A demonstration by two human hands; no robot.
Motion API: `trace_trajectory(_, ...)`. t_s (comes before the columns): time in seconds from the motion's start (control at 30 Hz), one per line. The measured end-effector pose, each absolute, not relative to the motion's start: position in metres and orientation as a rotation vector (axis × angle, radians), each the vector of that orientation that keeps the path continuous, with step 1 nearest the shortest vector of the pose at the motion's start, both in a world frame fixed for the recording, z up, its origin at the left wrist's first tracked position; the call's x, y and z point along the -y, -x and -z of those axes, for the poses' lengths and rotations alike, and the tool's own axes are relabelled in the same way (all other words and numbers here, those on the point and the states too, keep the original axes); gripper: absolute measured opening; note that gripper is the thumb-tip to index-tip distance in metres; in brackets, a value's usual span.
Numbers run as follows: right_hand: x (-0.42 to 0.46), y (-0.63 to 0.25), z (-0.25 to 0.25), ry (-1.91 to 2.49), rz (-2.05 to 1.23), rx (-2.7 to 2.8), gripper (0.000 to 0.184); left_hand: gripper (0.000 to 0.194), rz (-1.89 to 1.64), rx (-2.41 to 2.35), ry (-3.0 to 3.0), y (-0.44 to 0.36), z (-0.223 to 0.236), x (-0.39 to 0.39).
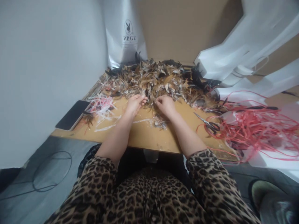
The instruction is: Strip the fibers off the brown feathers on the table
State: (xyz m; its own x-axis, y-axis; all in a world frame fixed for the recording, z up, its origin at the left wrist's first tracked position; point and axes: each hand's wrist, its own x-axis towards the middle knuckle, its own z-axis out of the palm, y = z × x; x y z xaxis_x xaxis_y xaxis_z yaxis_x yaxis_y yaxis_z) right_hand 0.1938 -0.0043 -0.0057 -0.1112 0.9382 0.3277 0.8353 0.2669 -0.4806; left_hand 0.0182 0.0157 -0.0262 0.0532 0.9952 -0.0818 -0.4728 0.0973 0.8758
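A large heap of brown, black and whitish feathers (161, 77) covers the back of the wooden table (149, 138). At the heap's front edge, my left hand (135, 104) is closed in a pinch, its fingertips turned inward; whatever they hold is too small to make out. My right hand (166, 106), a short way to its right, has its fingers bent and pressed together against feathers. What lies between those fingertips is hidden. Below the hands, a small clump of feather scraps (160, 122) lies on the wood.
On the left are a phone (73, 115) and pink and white strips (102, 104). To the right lie scissors (207, 123) and a tangle of red string (259, 127). A silver bag (126, 34) stands behind. White sheeting (245, 46) hangs at the right.
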Motion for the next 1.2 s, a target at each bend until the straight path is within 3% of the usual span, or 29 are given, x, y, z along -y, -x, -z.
trace_trajectory(0.1, 0.004, -0.205, 0.001, 1.385, -0.592, 1.715, 0.014, 0.011, -1.301, -0.843, -0.794, -0.018, 0.023, -0.014)
trace_trajectory(0.23, 0.015, -0.221, -0.012, 1.167, -1.164, 1.452, 0.024, 0.010, -1.254, -0.764, -0.815, -0.020, 0.019, -0.010)
trace_trajectory(0.47, 0.021, -0.237, -0.013, 0.997, -1.504, 1.354, 0.026, 0.019, -1.138, -0.625, -0.794, -0.022, 0.013, -0.002)
trace_trajectory(0.87, 0.015, -0.229, -0.001, 0.854, -1.612, 1.210, 0.024, 0.006, -1.113, -0.706, -0.766, -0.032, 0.012, 0.001)
trace_trajectory(1.2, 0.015, -0.188, 0.009, 0.972, -1.198, 1.142, 0.032, 0.014, -1.115, -0.699, -0.681, -0.037, 0.010, 0.001)
